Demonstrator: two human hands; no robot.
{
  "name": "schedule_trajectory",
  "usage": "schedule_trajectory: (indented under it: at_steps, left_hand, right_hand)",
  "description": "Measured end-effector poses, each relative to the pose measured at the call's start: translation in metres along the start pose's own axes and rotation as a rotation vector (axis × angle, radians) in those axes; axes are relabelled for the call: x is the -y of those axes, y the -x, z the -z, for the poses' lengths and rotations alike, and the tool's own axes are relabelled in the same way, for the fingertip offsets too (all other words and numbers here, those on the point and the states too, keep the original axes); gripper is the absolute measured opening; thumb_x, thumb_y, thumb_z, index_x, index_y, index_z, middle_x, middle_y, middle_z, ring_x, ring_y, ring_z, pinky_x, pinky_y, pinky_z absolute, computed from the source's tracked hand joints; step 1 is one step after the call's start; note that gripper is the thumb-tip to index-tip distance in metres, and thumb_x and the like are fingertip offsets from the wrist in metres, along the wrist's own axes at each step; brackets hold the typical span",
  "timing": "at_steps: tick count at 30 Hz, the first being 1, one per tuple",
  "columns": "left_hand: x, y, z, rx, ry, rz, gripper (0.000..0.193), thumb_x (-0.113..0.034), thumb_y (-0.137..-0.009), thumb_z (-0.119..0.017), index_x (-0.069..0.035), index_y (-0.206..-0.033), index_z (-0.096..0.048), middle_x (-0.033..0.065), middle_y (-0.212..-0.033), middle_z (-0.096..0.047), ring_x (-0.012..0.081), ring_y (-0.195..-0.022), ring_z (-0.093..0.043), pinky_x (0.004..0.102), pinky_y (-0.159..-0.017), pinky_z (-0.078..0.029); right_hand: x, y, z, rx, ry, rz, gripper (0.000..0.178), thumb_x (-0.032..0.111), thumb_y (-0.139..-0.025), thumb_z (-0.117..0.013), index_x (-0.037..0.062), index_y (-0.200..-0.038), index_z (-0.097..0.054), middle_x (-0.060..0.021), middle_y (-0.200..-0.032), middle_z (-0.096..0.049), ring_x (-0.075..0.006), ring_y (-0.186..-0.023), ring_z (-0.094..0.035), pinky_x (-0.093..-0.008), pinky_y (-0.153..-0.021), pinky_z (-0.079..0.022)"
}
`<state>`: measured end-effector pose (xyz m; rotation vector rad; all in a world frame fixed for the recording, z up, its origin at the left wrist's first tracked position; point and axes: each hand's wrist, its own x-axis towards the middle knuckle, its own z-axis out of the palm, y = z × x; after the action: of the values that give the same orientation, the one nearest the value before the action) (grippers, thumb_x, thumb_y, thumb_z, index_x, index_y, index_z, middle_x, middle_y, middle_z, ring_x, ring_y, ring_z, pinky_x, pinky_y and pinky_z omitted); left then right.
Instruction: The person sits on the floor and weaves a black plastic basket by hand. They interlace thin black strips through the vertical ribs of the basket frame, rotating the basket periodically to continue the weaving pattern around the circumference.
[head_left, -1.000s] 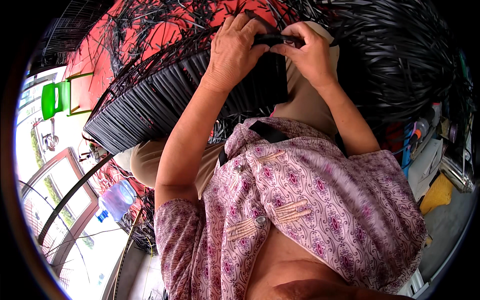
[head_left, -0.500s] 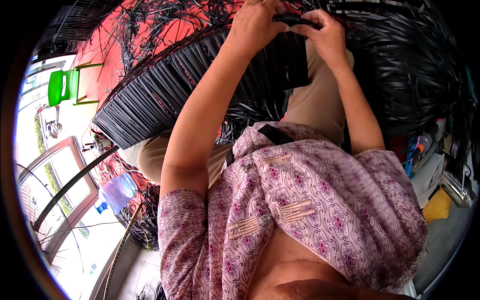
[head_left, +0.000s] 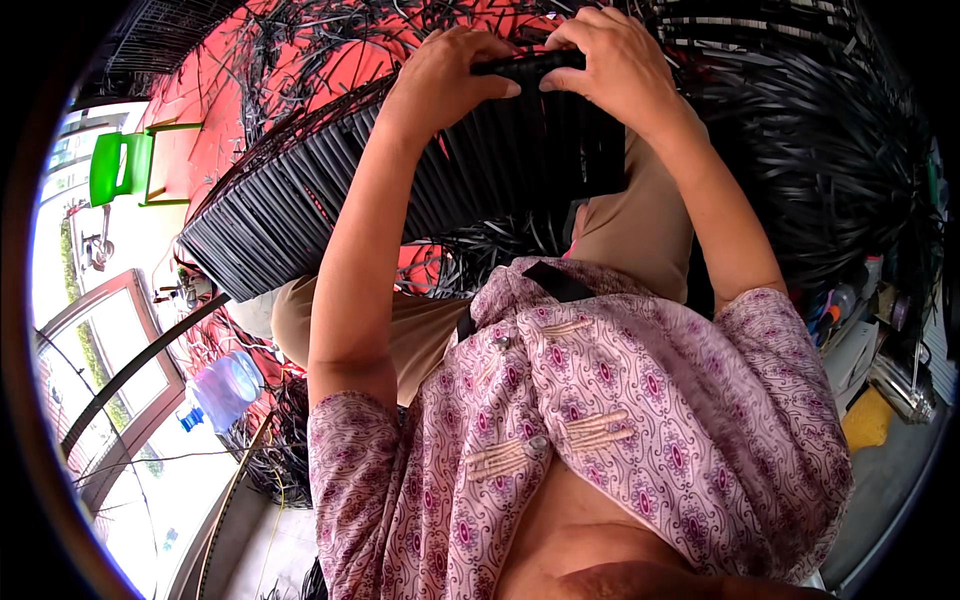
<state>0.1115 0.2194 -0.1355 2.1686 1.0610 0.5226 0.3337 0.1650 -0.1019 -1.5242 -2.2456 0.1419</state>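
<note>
Across my lap lies a long black woven frame, wound closely with flat black strips and showing narrow gaps of red. My left hand curls over its upper edge, thumb on the near side and fingers toward the far side. A short way to the right, my right hand grips the same edge in a similar way. The two thumbs point at each other with a small gap between them. Some fingertips are hidden behind the edge.
Loose black strips are heaped at the right, and more lie scattered over the red floor. A green chair and a clear plastic water jug stand at the left. Tools and a yellow object are at the lower right.
My hands were close together, pinching a black strip at the top edge. The left hand has moved left and down, and both now hold the frame's edge, farther apart.
</note>
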Motion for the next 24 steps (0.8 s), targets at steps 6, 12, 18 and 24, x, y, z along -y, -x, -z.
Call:
schedule_trajectory:
  at_steps: [6, 12, 18, 24]
  left_hand:
    - [0.0, -0.007, -0.004, 0.025, 0.033, 0.047, 0.043, -0.018, -0.072, -0.082, -0.001, -0.108, -0.067, 0.0097, -0.095, -0.068, 0.0214, -0.092, -0.065, 0.0348, -0.081, -0.051]
    - [-0.001, 0.007, -0.014, -0.225, -0.181, -0.116, 0.038, -0.019, -0.071, -0.082, -0.008, -0.103, -0.067, 0.0085, -0.094, -0.064, 0.0272, -0.095, -0.063, 0.0393, -0.083, -0.05]
    - [-0.008, 0.01, -0.012, -0.201, -0.188, -0.128, 0.039, -0.022, -0.071, -0.083, -0.011, -0.105, -0.066, 0.0066, -0.097, -0.062, 0.0289, -0.1, -0.06, 0.0398, -0.085, -0.05]
    - [-0.004, 0.01, -0.014, -0.246, -0.236, -0.186, 0.039, -0.022, -0.072, -0.083, -0.01, -0.106, -0.066, 0.0077, -0.097, -0.062, 0.0293, -0.098, -0.062, 0.0405, -0.085, -0.051]
  right_hand:
    - [-0.009, -0.026, 0.002, 0.262, -0.088, -0.007, 0.041, 0.021, -0.068, -0.084, 0.0018, -0.101, -0.07, -0.0152, -0.1, -0.066, -0.0332, -0.101, -0.062, -0.0437, -0.09, -0.049]
    - [-0.01, -0.029, -0.001, 0.262, -0.23, -0.031, 0.037, 0.017, -0.067, -0.084, -0.0006, -0.095, -0.067, -0.0162, -0.092, -0.066, -0.0337, -0.093, -0.063, -0.0422, -0.081, -0.051]
    - [-0.011, -0.021, -0.004, 0.176, -0.215, 0.042, 0.036, 0.016, -0.068, -0.083, 0.0003, -0.093, -0.064, -0.0146, -0.09, -0.064, -0.0331, -0.091, -0.063, -0.0431, -0.079, -0.05]
    - [-0.008, -0.011, -0.007, 0.087, -0.158, 0.119, 0.034, 0.011, -0.071, -0.081, 0.0011, -0.099, -0.063, -0.0154, -0.096, -0.063, -0.0344, -0.096, -0.061, -0.0443, -0.084, -0.049]
